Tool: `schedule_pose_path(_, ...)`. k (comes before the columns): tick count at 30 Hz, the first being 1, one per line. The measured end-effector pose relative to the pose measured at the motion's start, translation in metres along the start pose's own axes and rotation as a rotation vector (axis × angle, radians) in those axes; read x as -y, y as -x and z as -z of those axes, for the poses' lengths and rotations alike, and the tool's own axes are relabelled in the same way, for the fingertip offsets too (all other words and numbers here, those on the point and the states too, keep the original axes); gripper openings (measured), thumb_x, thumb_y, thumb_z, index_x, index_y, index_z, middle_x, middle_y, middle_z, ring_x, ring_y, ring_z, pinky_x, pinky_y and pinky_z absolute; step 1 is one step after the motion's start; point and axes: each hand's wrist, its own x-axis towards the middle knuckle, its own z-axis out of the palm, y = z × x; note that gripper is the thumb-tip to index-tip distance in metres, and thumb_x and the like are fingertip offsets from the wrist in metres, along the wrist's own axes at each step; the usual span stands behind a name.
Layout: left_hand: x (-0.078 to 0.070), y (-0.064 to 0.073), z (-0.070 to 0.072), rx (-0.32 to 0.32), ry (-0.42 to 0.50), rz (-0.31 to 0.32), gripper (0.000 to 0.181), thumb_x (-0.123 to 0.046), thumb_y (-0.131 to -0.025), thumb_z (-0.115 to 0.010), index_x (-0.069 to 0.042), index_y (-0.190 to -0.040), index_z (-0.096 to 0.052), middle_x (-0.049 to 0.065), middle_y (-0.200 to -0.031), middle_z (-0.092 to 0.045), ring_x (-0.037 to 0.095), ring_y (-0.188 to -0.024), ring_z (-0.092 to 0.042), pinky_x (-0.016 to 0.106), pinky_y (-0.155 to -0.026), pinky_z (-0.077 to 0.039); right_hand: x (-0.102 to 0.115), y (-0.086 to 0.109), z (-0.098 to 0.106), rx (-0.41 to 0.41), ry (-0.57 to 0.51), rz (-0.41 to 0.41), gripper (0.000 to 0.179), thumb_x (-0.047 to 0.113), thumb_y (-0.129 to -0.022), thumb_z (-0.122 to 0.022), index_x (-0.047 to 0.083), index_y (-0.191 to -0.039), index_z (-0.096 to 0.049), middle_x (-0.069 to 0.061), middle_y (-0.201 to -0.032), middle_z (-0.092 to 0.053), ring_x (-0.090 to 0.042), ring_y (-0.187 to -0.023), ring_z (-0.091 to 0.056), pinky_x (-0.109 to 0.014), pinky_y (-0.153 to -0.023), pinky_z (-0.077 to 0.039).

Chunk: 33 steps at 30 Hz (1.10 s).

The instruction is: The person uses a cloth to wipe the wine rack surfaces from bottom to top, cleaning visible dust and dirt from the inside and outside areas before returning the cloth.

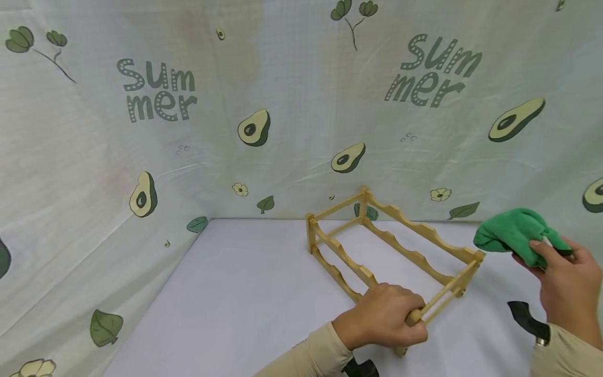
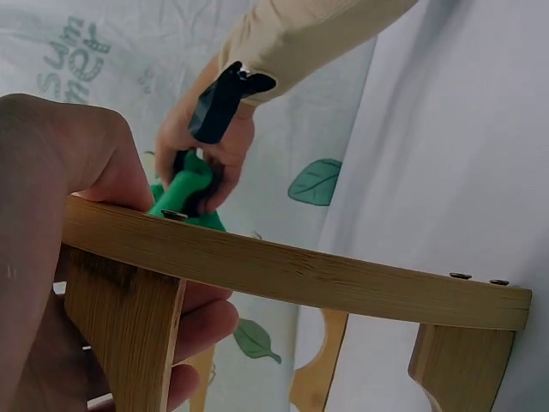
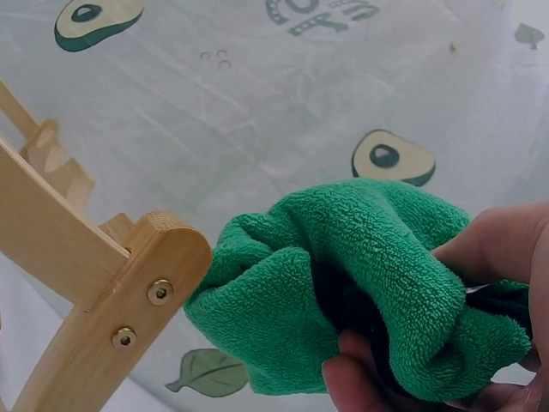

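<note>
A light wooden wine rack (image 1: 414,256) with scalloped rails stands at an angle on the white table. My left hand (image 1: 383,317) grips its near upper corner, thumb on the outside and fingers curled under the wood (image 2: 292,266). To the right, my right hand (image 1: 567,277) pinches a bunched green terry cloth (image 1: 511,235) between thumb and fingers. The cloth (image 3: 343,283) shows a dark underside in its folds. It hangs beside the rack's far right corner post (image 3: 141,309), where two bolt heads show.
White tabletop (image 1: 212,293) stretches left of the rack. A pale curtain (image 1: 301,104) printed with avocados and leaves closes off the back and left side. Black curved camera mounts (image 1: 529,320) stick out from the sleeves.
</note>
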Motion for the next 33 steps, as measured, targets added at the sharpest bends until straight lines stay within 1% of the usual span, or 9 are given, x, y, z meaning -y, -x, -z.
schedule_pose_path(4, 0.003, 0.004, -0.001, -0.036, -0.010, -0.035, 0.035, -0.024, -0.075, -0.071, -0.024, -0.063, -0.038, -0.016, -0.057, -0.034, -0.006, -0.052, -0.025, 0.012, -0.047, -0.020, -0.001, 0.000, 0.002, -0.003, -0.006, -0.005, 0.056, 0.000, -0.086, -0.077, 0.015, -0.135, -0.054, 0.006, -0.129, -0.048, -0.006, -0.111, -0.051, -0.021, -0.055, -0.055)
schedule_pose_path(9, 0.011, 0.010, 0.006, 0.003, 0.022, -0.092, 0.027, -0.021, -0.078, -0.069, -0.023, -0.066, -0.044, -0.016, -0.062, -0.039, -0.006, -0.058, -0.030, 0.010, -0.057, -0.028, -0.001, 0.001, 0.004, -0.037, 0.068, -0.027, 0.059, 0.005, -0.090, -0.074, 0.017, -0.143, -0.049, 0.008, -0.134, -0.046, -0.005, -0.113, -0.050, -0.018, -0.053, -0.053)
schedule_pose_path(12, 0.020, 0.014, 0.010, 0.037, 0.047, -0.102, 0.005, -0.020, -0.083, -0.065, -0.025, -0.081, -0.064, -0.018, -0.074, -0.057, -0.011, -0.068, -0.042, 0.010, -0.076, -0.038, 0.000, 0.002, 0.003, -0.049, 0.104, -0.026, 0.061, 0.007, -0.093, -0.071, 0.018, -0.146, -0.045, 0.009, -0.136, -0.044, -0.004, -0.114, -0.049, -0.016, -0.052, -0.052)
schedule_pose_path(17, 0.033, 0.020, 0.016, 0.140, 0.078, -0.096, 0.030, -0.021, -0.089, -0.057, -0.022, -0.114, -0.074, -0.016, -0.107, -0.069, -0.015, -0.096, -0.052, 0.013, -0.100, -0.034, 0.001, 0.006, 0.002, -0.037, 0.069, -0.023, 0.055, 0.005, -0.092, -0.072, 0.019, -0.140, -0.049, 0.009, -0.130, -0.046, -0.004, -0.110, -0.050, -0.017, -0.053, -0.053)
schedule_pose_path(22, 0.044, 0.021, 0.024, 0.193, 0.118, -0.124, 0.023, -0.019, -0.089, -0.056, -0.021, -0.106, -0.072, -0.016, -0.106, -0.068, -0.014, -0.094, -0.050, 0.014, -0.101, -0.033, 0.000, 0.010, 0.002, -0.006, 0.002, -0.023, 0.056, 0.001, -0.086, -0.078, 0.018, -0.134, -0.054, 0.007, -0.129, -0.048, -0.005, -0.109, -0.051, -0.021, -0.054, -0.055)
schedule_pose_path(23, 0.046, 0.021, 0.025, 0.202, 0.131, -0.133, 0.018, -0.017, -0.089, -0.056, -0.020, -0.099, -0.071, -0.015, -0.098, -0.067, -0.012, -0.087, -0.049, 0.013, -0.099, -0.034, 0.000, 0.010, 0.002, -0.004, -0.012, -0.025, 0.057, 0.000, -0.084, -0.079, 0.017, -0.133, -0.054, 0.007, -0.130, -0.048, -0.006, -0.110, -0.051, -0.022, -0.054, -0.055)
schedule_pose_path(26, 0.050, 0.024, 0.031, 0.246, 0.158, -0.115, 0.012, -0.016, -0.089, -0.054, -0.018, -0.086, -0.066, -0.014, -0.107, -0.069, -0.012, -0.093, -0.051, 0.012, -0.099, -0.033, -0.001, 0.009, 0.003, -0.001, -0.002, -0.026, 0.057, 0.000, -0.085, -0.078, 0.017, -0.134, -0.053, 0.006, -0.135, -0.046, -0.007, -0.115, -0.050, -0.022, -0.053, -0.055)
schedule_pose_path(30, 0.055, 0.027, 0.040, 0.330, 0.160, -0.034, 0.024, -0.019, -0.091, -0.053, -0.019, -0.101, -0.075, -0.010, -0.135, -0.061, -0.007, -0.108, -0.055, 0.012, -0.101, -0.032, -0.003, 0.008, 0.002, -0.017, 0.077, -0.027, 0.057, 0.005, -0.089, -0.076, 0.020, -0.139, -0.051, 0.006, -0.141, -0.043, -0.006, -0.118, -0.048, -0.019, -0.052, -0.054)
schedule_pose_path(33, 0.057, 0.029, 0.047, 0.373, 0.120, 0.010, 0.027, -0.018, -0.090, -0.054, -0.022, -0.106, -0.075, -0.009, -0.139, -0.058, -0.003, -0.102, -0.057, 0.012, -0.094, -0.035, -0.004, 0.006, 0.001, -0.029, 0.090, -0.033, 0.059, 0.007, -0.089, -0.076, 0.019, -0.141, -0.050, 0.007, -0.139, -0.045, -0.005, -0.115, -0.049, -0.018, -0.052, -0.053)
